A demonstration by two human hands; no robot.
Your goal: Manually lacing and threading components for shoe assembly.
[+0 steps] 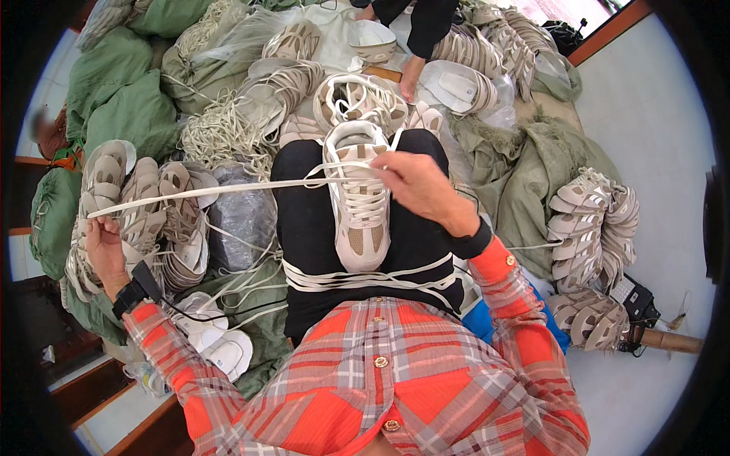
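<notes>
A beige and brown sneaker (361, 247) rests between my thighs, its toe toward me and its lace threaded through the lower eyelets. The cream shoelace (220, 189) runs taut from the sneaker's upper eyelets out to the left. My left hand (108, 249) pinches its far end between closed fingers. At the upper right side of the sneaker, my right hand (424, 188) is closed, fingertips pinching the lace next to the tongue. More cream laces (365, 283) lie in a bundle across my thighs.
Beyond my knees sits another laced sneaker (357, 99). Stacks of shoe uppers (582, 228) stand on both sides. A heap of loose laces (228, 133) and green sacks (129, 114) lie at the left. Another person's bare foot (411, 76) shows at the back.
</notes>
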